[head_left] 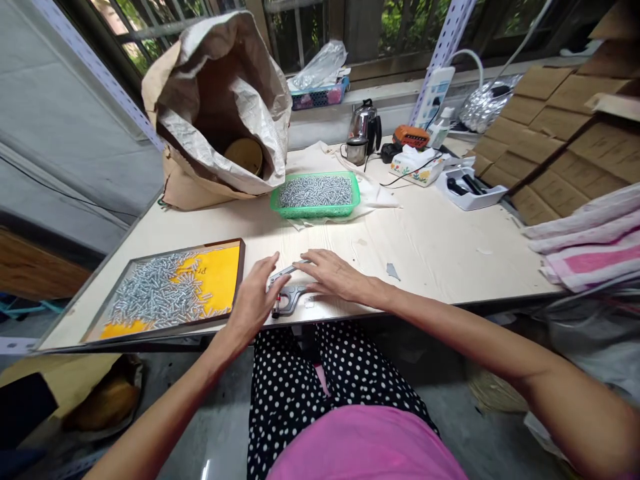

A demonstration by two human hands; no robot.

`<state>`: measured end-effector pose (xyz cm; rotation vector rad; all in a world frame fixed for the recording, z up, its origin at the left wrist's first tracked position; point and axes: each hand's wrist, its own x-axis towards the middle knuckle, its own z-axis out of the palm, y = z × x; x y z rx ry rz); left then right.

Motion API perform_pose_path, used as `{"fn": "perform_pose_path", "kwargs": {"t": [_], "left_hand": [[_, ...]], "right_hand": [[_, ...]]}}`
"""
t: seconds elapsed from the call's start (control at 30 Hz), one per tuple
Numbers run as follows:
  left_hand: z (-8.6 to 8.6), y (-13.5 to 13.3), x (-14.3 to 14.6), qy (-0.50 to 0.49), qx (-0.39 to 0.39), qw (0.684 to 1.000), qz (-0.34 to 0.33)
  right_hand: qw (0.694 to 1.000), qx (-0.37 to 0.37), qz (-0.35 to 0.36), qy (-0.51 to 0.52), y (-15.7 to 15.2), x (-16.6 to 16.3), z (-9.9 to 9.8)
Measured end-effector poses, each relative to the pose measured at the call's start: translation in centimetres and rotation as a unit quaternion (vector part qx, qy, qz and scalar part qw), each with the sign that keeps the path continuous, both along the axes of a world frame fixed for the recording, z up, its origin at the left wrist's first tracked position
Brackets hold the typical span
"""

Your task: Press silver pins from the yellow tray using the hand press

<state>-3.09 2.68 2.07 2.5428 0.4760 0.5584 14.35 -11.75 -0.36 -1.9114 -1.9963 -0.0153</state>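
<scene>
A grey metal hand tool (pixel 289 301) lies near the front edge of the table, with a flat bar (pixel 283 273), a curved frame, and a small red and black part at its left end. I cannot tell its exact kind. My left hand (pixel 254 291) is beside its left end, thumb and fingers apart around the bar's end. From the other side, my right hand (pixel 336 275) reaches over the tool with its fingers stretched out, fingertips at the bar's right end and thumb near the curved frame. Neither hand visibly grips it.
Left of my hands lies a shallow tray (pixel 241 273) of small metal pins on yellow sheet. Behind stands a green basket (pixel 315 212) full of similar pins, beside a large open paper sack (pixel 175 177). Kettle (pixel 364 123), tissue box (pixel 414 170) and stacked cartons (pixel 550 143) stand back right.
</scene>
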Motion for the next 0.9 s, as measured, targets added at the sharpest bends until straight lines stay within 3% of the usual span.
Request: {"fn": "perform_pose_path", "kwargs": {"t": [0.1, 0.17, 0.33, 0.4, 0.5, 0.6, 0.73, 0.8, 0.9], "left_hand": [[1.5, -0.7, -3.1, -0.022, -0.057, 0.993, 0.096], [1.5, -1.4, -4.8, -0.015, -0.070, 0.989, 0.131], [0.2, -3.2, -7.9, -0.010, -0.052, 0.991, 0.124], [0.3, -2.5, -8.8, -0.024, -0.041, 0.989, 0.142], [1.0, 0.8, -10.0, -0.035, -0.006, 0.979, 0.200], [1.3, 6.0, -10.5, -0.001, 0.070, 0.963, 0.260], [0.9, 12.4, -9.1, 0.095, 0.149, 0.941, 0.289], [0.6, 14.7, -7.7, 0.133, 0.163, 0.940, 0.267], [0.2, 17.0, -5.3, 0.175, 0.171, 0.944, 0.222]], "right_hand": [[0.998, -0.031, 0.050, 0.004, 1.1, -2.3, 1.1], [0.993, -0.070, 0.096, -0.006, 2.4, -4.1, 1.5], [0.976, -0.121, 0.166, -0.070, 5.1, -6.5, 1.1], [0.975, -0.102, 0.189, -0.058, 5.3, -6.5, 0.5], [0.975, -0.067, 0.208, 0.041, 5.3, -6.2, -0.6], [0.964, 0.013, 0.142, 0.223, 5.6, -5.7, -1.6], [0.906, 0.157, -0.034, 0.392, 7.1, -2.4, -0.3], [0.890, 0.209, -0.109, 0.390, 8.1, 1.1, 1.5], [0.910, 0.250, -0.189, 0.270, 9.5, 7.6, 4.1]]}}
